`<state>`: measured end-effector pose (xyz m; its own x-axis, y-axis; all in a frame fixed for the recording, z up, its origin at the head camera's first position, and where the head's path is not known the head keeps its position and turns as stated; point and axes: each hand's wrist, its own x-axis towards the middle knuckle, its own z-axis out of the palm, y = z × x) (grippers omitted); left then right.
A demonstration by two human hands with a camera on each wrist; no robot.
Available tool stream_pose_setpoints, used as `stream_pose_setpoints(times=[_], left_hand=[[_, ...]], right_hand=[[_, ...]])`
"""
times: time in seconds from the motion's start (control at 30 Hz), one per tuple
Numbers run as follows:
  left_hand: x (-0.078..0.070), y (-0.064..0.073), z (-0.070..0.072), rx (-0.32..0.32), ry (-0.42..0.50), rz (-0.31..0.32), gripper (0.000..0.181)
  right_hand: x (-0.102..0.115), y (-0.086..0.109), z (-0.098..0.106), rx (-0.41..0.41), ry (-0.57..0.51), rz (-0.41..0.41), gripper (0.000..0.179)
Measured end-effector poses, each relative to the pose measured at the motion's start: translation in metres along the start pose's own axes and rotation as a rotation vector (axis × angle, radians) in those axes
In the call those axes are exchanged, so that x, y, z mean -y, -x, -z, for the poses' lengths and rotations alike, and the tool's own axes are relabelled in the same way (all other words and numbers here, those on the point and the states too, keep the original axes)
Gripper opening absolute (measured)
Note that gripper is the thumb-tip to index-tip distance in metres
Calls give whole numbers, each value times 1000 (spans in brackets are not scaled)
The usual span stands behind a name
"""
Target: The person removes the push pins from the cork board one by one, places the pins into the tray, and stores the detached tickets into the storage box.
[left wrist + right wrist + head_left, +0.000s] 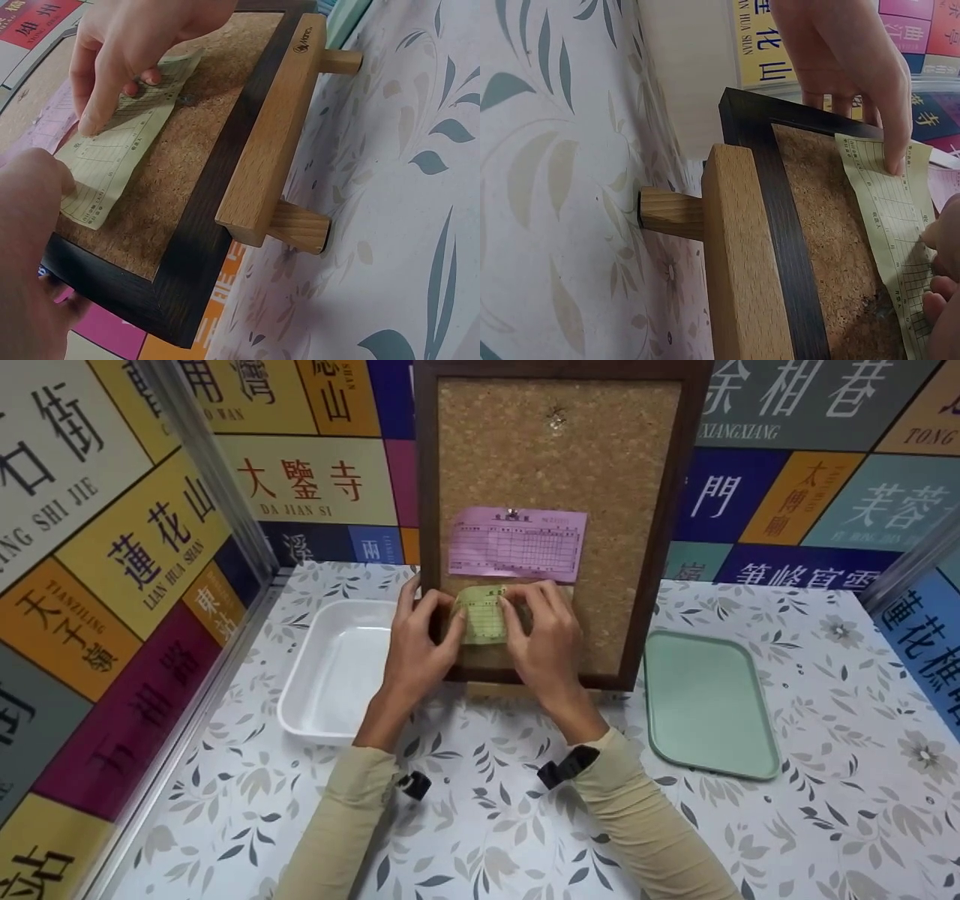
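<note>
A framed cork board (600,472) leans upright on a wooden stand (274,135). Low on the cork lies a yellow-green receipt slip (484,624). My left hand (420,641) holds the slip's left side with the thumb on its face, other fingers behind the dark frame (742,112). At the slip's upper right, my right hand (547,637) bends thumb and index finger in against it; whether a pin sits between the fingertips is hidden. Just above, a pink receipt slip (514,547) hangs from a small metal fastener (512,514) at its top edge.
To the left of the board stands a white plastic tray (300,682), partly behind my left hand. A flat green tray (709,705) lies to the right. Small shiny pins (556,418) cluster high on the cork. Lettered panels (315,480) surround the leaf-patterned tabletop (480,810).
</note>
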<state>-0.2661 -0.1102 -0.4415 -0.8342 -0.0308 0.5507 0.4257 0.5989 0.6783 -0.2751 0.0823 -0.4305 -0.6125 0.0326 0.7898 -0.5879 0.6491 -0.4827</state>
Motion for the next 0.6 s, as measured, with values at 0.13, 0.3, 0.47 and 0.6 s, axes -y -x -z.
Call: stream_pose_setpoints(times=[0.13,0.3,0.47,0.6], left_hand=[[1,1,1,1,7,18,23],[1,0,2,-19,28,30,22],[-1,-2,3,-45,44,24,22],[-1,-4,4,-68,39,-6,20]], right_hand=[[1,1,-1,16,36,1,13],[5,0,2,49,44,-12,13],[5,-5,10,59,-9,-47,11],[2,-8,16,68,-67,-42,8]])
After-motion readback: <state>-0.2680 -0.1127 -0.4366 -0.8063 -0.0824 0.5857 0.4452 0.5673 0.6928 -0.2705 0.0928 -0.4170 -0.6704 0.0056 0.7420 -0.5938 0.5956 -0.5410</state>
